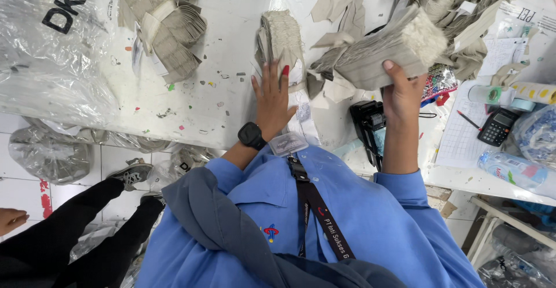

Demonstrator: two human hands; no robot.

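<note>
Your right hand grips thick beige cut-fabric bundle from below, lifted off white counter. Your left hand flat, fingers spread, steadying smaller beige stack left of bundle.

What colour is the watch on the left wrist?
Black: the watch has a black strap and face, seen clearly in the head view.

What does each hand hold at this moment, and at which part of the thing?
The right hand grips a thick stack of beige fabric pieces from below, at its near edge. The left hand holds nothing; it lies flat, fingertips touching a smaller fabric bundle.
</note>
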